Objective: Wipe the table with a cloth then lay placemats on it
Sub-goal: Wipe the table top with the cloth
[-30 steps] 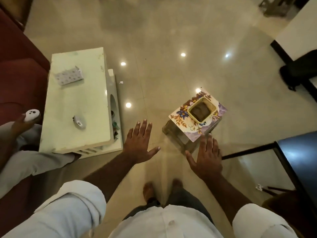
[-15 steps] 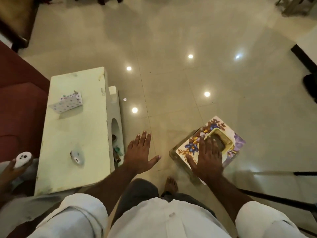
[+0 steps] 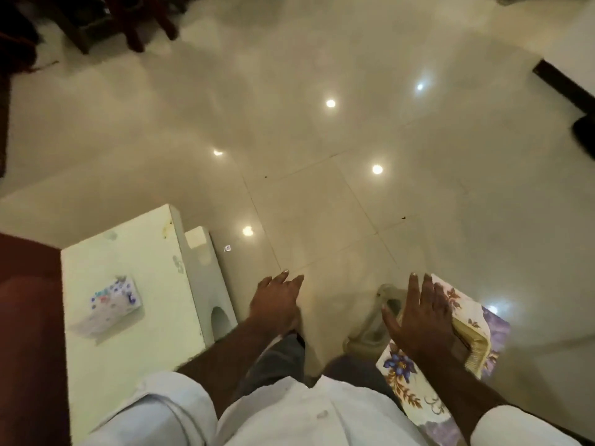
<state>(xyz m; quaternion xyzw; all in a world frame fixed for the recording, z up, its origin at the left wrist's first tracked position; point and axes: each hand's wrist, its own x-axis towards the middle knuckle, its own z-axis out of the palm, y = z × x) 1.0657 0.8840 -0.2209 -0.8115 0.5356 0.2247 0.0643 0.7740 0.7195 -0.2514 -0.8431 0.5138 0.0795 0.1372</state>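
Note:
A floral-patterned stand with a yellow-rimmed square opening sits on the floor at the lower right. My right hand hovers over its opening, fingers spread, holding nothing. My left hand hangs open above the bare floor between the stand and a pale green low table at the left. The table top carries a small dotted card. What lies inside the opening is hidden by my right hand. No cloth or placemat can be made out.
Glossy beige floor tiles stretch ahead with light reflections. A dark red sofa borders the table on the left. Dark furniture legs stand at the top left, and a black edge at the right.
The view has tilted and moved forward, so the table and stand sit lower in frame. My right hand stays over the stand's opening. The other person's hand with the white remote has left view.

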